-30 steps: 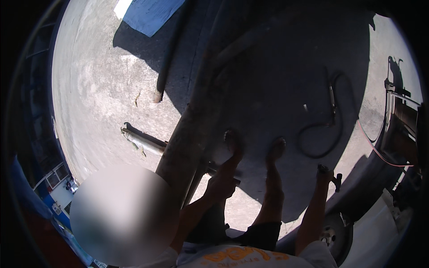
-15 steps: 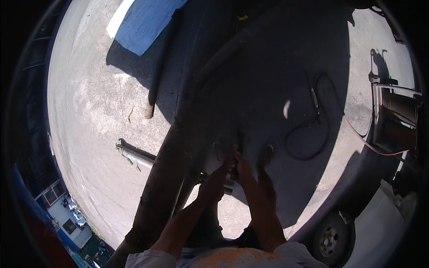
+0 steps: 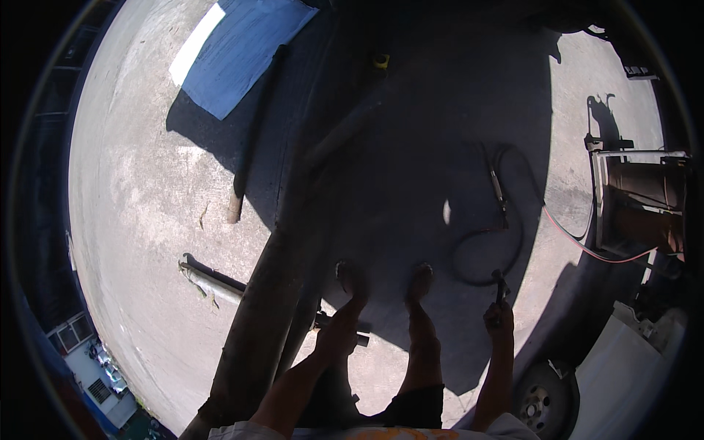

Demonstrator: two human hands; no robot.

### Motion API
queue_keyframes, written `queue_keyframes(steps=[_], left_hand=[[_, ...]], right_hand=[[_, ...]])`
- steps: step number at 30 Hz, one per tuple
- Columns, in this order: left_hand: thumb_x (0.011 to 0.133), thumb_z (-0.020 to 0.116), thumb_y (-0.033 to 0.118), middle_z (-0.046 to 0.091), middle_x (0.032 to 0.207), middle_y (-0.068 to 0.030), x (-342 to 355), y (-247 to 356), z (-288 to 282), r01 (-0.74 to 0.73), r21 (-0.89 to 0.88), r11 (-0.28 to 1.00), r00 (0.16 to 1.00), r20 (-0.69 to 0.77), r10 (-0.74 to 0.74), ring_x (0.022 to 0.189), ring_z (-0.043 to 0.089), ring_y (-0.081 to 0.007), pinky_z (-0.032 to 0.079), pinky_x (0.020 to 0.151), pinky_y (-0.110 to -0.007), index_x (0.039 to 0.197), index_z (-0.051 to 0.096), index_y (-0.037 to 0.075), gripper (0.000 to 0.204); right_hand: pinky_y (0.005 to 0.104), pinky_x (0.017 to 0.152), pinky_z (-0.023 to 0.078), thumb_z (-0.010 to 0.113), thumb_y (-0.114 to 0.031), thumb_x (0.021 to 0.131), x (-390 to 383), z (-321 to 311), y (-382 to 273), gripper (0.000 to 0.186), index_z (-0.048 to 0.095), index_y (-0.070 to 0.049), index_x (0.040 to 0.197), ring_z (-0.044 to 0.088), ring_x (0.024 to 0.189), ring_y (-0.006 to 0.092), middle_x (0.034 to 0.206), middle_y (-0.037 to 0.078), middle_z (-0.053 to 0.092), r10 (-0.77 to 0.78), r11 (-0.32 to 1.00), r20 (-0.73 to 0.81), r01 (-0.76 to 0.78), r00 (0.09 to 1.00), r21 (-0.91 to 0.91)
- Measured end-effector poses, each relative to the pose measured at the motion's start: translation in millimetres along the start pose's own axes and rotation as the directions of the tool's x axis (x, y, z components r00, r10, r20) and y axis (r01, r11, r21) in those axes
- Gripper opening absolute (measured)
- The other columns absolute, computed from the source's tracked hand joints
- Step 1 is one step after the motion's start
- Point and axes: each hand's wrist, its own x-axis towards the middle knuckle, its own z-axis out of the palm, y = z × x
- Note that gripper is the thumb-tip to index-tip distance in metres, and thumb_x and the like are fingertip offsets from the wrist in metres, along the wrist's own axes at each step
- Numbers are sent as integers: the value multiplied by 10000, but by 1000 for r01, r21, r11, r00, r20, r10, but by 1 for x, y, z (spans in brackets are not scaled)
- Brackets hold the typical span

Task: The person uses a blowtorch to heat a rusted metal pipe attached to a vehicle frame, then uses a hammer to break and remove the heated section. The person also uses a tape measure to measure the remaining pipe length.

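Observation:
My right hand (image 3: 499,317) is out to the right, closed round the handle of a dark hammer (image 3: 501,282) whose head points away from me. My left hand (image 3: 342,331) is low in front of my left leg, beside the long dark metal beam (image 3: 275,282). Arm and leg overlap in shadow there, so its fingers cannot be made out. Close to that hand, a short dark tube-like piece (image 3: 362,339) sticks out over the sunlit concrete. Whether the hand touches it is unclear.
A thin torch-like tool (image 3: 499,192) with a looped hose lies ahead right. A metal frame cart (image 3: 603,194) and a wheel (image 3: 537,403) stand at right. Pipes (image 3: 235,209) and a pale sheet (image 3: 246,55) lie left. A yellow tape measure (image 3: 380,61) is far ahead.
My hands were together in front of me and are now apart. The right hand has swung out to the right with the hammer; the left has drawn back toward the beam.

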Motion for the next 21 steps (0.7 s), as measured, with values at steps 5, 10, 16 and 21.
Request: queue_keyframes(steps=[5, 10, 16, 21], left_hand=[[1045, 556, 330, 652, 1255, -163, -13, -63, 30, 104, -554, 826, 994, 37, -100, 1057, 661, -313, 567, 885, -472, 1466, 562, 51, 505], [951, 691, 197, 598, 1449, -157, -24, -69, 11, 408, -673, 617, 909, 235, -345, 1368, 581, -297, 559, 1045, -431, 1504, 515, 43, 600], [909, 707, 109, 563, 1506, -170, -14, 3, -23, -7, 255, 967, 997, 72, -12, 1434, 556, -307, 558, 1078, -421, 1516, 496, 38, 647], [944, 680, 107, 601, 1432, -148, 2, 29, -35, -42, 331, 943, 995, 103, 9, 1320, 599, -274, 558, 1026, -410, 1561, 461, 90, 655]], right_hand=[[340, 622, 543, 529, -319, 1154, 32, 1, -43, 235, 507, -168, 976, 555, 674, 158, 774, 9, 536, -390, 920, -122, 391, 913, -15], [398, 680, 553, 470, -445, 1150, 74, 222, 197, 348, 555, -113, 1088, 599, 731, 218, 811, 58, 579, -382, 919, -100, 367, 919, -145], [379, 693, 528, 543, -378, 1121, -35, 319, 389, 311, 581, -72, 1160, 602, 710, 198, 798, 47, 625, 619, 727, 182, -471, 764, -500], [295, 484, 422, 620, -381, 1112, -18, 244, 275, 255, 588, -150, 1008, 500, 554, 112, 708, -25, 508, 428, 734, 97, -283, 898, -618]])
